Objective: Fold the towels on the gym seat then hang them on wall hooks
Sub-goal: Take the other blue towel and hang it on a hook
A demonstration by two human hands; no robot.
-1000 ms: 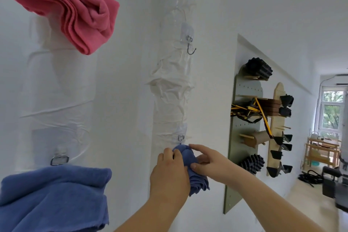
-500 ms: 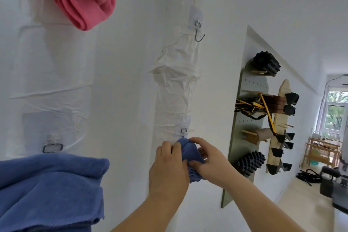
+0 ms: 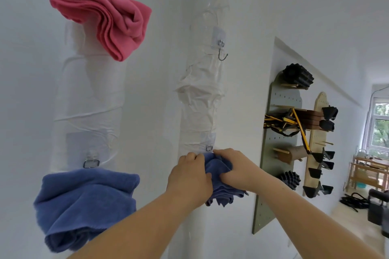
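Note:
A folded blue towel [image 3: 219, 187] is held against the white wall just under a small metal wall hook [image 3: 209, 148]. My left hand [image 3: 189, 181] grips its left side and my right hand [image 3: 235, 168] grips its top right; the hook's tip is hidden behind the cloth and fingers. A bare metal hook [image 3: 221, 51] hangs higher on the same taped strip. To the left, a pink folded towel [image 3: 105, 14] hangs high and a larger blue towel [image 3: 84, 204] hangs below a metal hook [image 3: 91, 163].
A grey-green pegboard [image 3: 273, 174] on the wall to the right carries black foam rollers [image 3: 297, 75], yellow-black straps [image 3: 282, 122] and a cork roller. A wooden rack [image 3: 317, 147] with black pieces stands beyond it. Wooden furniture [image 3: 370, 172] and a window are far right.
The view has dropped a little, so the pink towel shows fully again. Both hands have closed tighter round the blue towel and pushed it up to the lower hook.

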